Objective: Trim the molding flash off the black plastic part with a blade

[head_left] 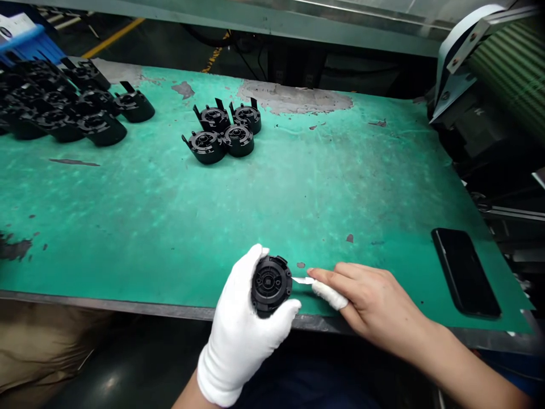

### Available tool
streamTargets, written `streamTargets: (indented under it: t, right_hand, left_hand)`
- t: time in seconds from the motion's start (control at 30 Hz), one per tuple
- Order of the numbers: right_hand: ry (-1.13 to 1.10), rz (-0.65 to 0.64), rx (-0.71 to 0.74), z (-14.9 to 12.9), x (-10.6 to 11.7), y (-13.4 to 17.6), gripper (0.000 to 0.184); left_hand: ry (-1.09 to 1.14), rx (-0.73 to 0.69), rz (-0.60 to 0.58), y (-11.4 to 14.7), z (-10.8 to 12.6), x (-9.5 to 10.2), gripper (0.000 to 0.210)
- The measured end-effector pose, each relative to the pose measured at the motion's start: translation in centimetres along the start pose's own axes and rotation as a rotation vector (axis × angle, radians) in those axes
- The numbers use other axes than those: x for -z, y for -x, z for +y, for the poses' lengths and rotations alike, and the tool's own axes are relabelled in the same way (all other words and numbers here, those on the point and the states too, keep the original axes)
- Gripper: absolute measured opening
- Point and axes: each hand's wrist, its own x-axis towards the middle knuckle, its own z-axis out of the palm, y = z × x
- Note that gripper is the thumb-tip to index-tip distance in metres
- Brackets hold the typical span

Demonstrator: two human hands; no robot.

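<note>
White-gloved, the L hand is gripping a round black part over the front edge of the green counter, fingers wrapping its L side. The bare R hand (white wrap on its thumb) is pinching a small blade, tip pointing at the part's R rim. Farther out, 4 black housings are standing bunched mid-counter, a bigger black cluster is crowding the far L, & a dark phone is lying nr the R end.

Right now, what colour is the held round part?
The round part is black, clearest in head view.
</note>
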Motion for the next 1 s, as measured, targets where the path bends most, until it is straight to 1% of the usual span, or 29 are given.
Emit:
streamTargets:
  t: [0.1,0.17,0.33,0.47,0.57,0.63,0.7,0.73,0.83,0.93,0.97,1.0]
  right_hand:
    - [-0.055,-0.046,0.030,0.0,0.1,0.3,0.045]
    - [-0.045,-0.067,0.032,-0.2,0.1,0.4,0.046]
    - [0.035,-0.043,-0.001,-0.6,-0.1,0.3,0.053]
    - [0.112,-0.019,-0.041,-0.4,-0.1,-0.3,0.057]
    - [0.106,-0.028,-0.044,-0.2,-0.1,-0.6,0.056]
    - [0.070,-0.025,-0.055,-0.1,-0.2,-0.6,0.054]
    - [-0.037,-0.006,-0.082,0.0,-0.4,-0.5,0.049]
    - [-0.129,0.012,-0.099,-0.1,-0.5,-0.4,0.045]
    - [-0.483,0.096,-0.179,-0.4,-0.8,0.0,0.035]
    - [-0.753,0.155,-0.261,-1.3,-1.4,0.6,0.034]
    - [-0.834,0.147,-0.271,-1.8,-1.7,0.9,0.036]
    - [-0.924,0.124,-0.270,-2.3,-2.0,1.2,0.043]
  left_hand:
    - [-0.013,-0.015,0.005,0.1,-0.1,-0.1,0.082]
    - [-0.022,-0.019,0.013,0.1,-0.1,-0.1,0.081]
    - [-0.020,-0.016,0.027,0.0,0.0,-0.1,0.078]
    - [-0.015,-0.012,0.031,-0.1,0.2,-0.1,0.078]
    - [-0.002,-0.002,0.029,-0.2,0.2,0.0,0.077]
    - [0.007,0.006,-0.005,-0.2,0.0,0.1,0.084]
    - [-0.007,-0.008,-0.058,-0.1,-0.2,0.1,0.096]
    - [-0.024,-0.024,-0.078,-0.1,-0.3,0.0,0.099]
    - [-0.061,-0.051,-0.089,-0.1,-0.2,0.0,0.095]
    - [0.034,0.021,-0.100,-0.4,0.7,0.6,0.093]
    - [0.094,0.052,-0.118,-0.6,1.0,1.0,0.093]
    - [0.160,0.081,-0.144,-0.6,1.4,1.5,0.092]
